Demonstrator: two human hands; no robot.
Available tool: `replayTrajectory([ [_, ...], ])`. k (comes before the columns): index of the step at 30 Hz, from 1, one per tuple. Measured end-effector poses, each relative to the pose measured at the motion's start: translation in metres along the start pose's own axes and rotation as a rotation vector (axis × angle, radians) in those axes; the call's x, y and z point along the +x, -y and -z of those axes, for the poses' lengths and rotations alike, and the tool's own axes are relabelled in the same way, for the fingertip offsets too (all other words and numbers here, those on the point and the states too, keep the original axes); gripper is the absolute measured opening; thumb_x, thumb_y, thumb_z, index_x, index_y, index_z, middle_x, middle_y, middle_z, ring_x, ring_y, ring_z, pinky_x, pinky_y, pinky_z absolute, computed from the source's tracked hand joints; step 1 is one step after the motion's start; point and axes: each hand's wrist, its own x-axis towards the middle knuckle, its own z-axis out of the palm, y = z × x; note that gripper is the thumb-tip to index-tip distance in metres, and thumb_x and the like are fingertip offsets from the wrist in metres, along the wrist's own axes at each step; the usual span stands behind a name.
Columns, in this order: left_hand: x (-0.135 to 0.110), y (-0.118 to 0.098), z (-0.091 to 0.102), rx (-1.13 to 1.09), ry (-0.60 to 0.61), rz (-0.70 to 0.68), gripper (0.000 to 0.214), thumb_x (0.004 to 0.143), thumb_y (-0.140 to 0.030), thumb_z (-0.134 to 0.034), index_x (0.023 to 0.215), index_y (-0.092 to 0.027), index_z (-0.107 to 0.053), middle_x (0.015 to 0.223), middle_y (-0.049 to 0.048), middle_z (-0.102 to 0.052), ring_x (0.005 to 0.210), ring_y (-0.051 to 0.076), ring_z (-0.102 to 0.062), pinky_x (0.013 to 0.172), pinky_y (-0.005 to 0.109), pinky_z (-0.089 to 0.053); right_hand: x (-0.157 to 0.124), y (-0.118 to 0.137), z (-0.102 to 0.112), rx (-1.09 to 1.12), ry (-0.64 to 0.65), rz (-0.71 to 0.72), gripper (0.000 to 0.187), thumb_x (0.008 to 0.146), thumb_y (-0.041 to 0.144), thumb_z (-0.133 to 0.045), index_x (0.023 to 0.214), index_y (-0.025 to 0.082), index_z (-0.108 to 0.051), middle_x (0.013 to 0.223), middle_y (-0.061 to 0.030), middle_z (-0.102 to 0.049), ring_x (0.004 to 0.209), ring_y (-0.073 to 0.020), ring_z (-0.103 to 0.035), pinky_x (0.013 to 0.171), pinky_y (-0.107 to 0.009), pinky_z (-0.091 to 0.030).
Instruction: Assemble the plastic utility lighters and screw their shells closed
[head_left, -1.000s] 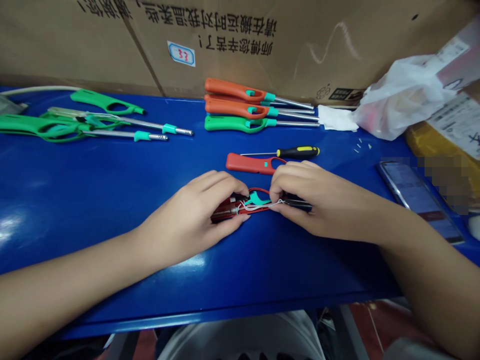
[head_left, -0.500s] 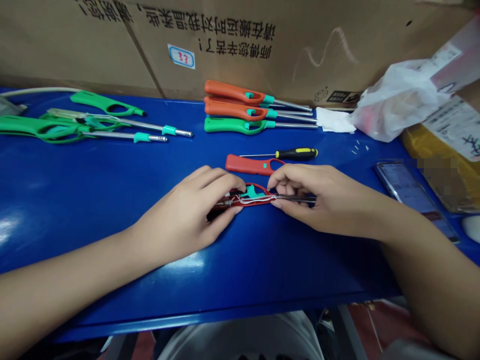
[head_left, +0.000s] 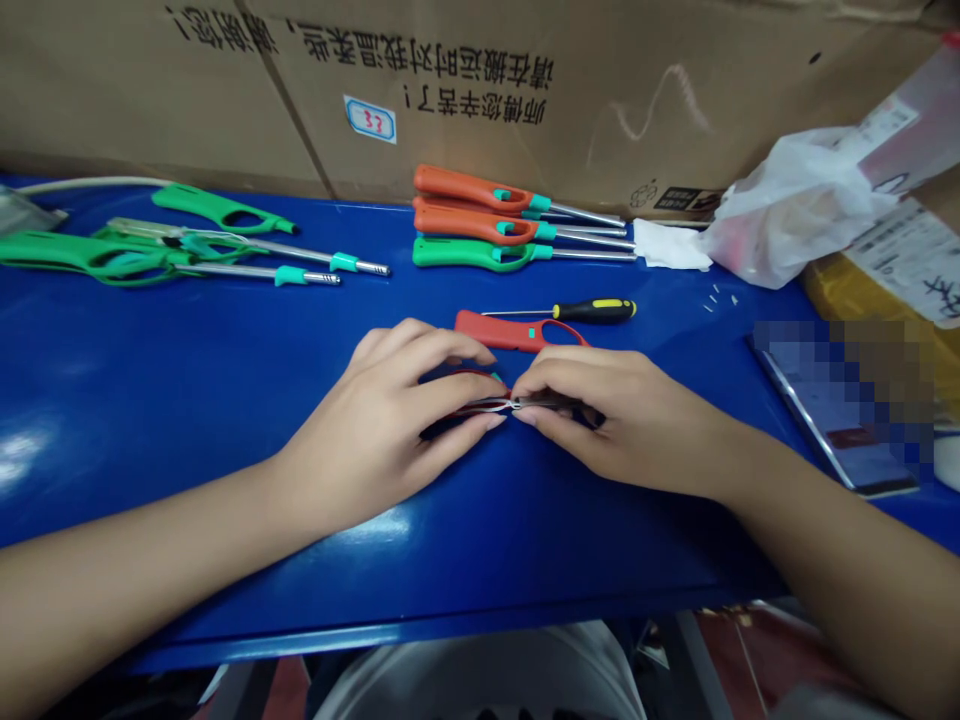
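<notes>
My left hand (head_left: 390, 415) is closed around an opened red lighter (head_left: 471, 374); its fingers cover most of the shell and inner parts. White wires (head_left: 484, 406) run out between my two hands. With thumb and fingertips, my right hand (head_left: 630, 415) pinches the wire end and the lighter's dark metal rod (head_left: 553, 402); the rod's far end is hidden in the palm. The loose red shell half (head_left: 495, 332) lies just beyond my fingers. Behind it rests a screwdriver (head_left: 596, 311) with a black and yellow handle.
Orange lighters (head_left: 469, 186) and a green lighter (head_left: 457, 253) lie along the cardboard box (head_left: 480, 130). Green lighter parts (head_left: 82, 258) are at the left. On the right are white tissue (head_left: 671, 246), a plastic bag (head_left: 799, 200), small white bits and a phone (head_left: 832, 420).
My right hand has moved left, close to my left fingertips. My left fingers have shifted right and now cover more of the red lighter and its teal trigger.
</notes>
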Motion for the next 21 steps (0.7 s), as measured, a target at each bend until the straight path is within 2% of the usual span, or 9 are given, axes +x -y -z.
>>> replayTrajectory([
  [3, -0.0002, 0.0006, -0.0006, -0.004, -0.008, -0.014, 0.011, 0.103, -0.027, -0.065, 0.108, -0.024, -0.075, 0.12, 0.0052, -0.073, 0.108, 0.024, -0.064, 0.091, 0.041, -0.042, 0.0, 0.0015, -0.0059, -0.04, -0.007, 0.033, 0.02, 0.108, 0.029, -0.052, 0.114, 0.02, -0.068, 0.11, -0.0027, -0.073, 0.101, -0.0156, -0.068, 0.086, -0.027, -0.048],
  [9, 0.0011, -0.0006, 0.0005, -0.045, 0.027, -0.017, 0.01, 0.103, -0.022, -0.062, 0.102, -0.021, -0.072, 0.117, 0.0035, -0.075, 0.105, 0.022, -0.065, 0.089, 0.04, -0.04, 0.0005, 0.0033, -0.0089, -0.177, -0.022, 0.075, 0.024, 0.108, 0.035, -0.053, 0.107, 0.019, -0.07, 0.101, -0.0021, -0.073, 0.091, -0.0158, -0.069, 0.074, -0.029, -0.046],
  [13, 0.001, -0.002, 0.0007, -0.059, 0.07, 0.0, 0.011, 0.104, -0.023, -0.059, 0.1, -0.02, -0.069, 0.121, 0.0045, -0.075, 0.108, 0.023, -0.066, 0.093, 0.041, -0.039, 0.0007, 0.005, -0.0094, -0.247, -0.034, 0.096, 0.025, 0.108, 0.033, -0.051, 0.104, 0.019, -0.072, 0.096, -0.0013, -0.071, 0.087, -0.0153, -0.068, 0.068, -0.03, -0.043],
  [21, 0.0023, -0.0016, -0.0017, -0.073, 0.1, -0.009, 0.012, 0.105, -0.024, -0.056, 0.099, -0.02, -0.066, 0.126, 0.0065, -0.073, 0.118, 0.022, -0.066, 0.102, 0.042, -0.038, 0.002, 0.0061, -0.0088, -0.264, -0.048, 0.116, 0.032, 0.109, 0.036, -0.048, 0.098, 0.018, -0.072, 0.094, -0.0026, -0.074, 0.087, -0.0165, -0.068, 0.072, -0.031, -0.043],
])
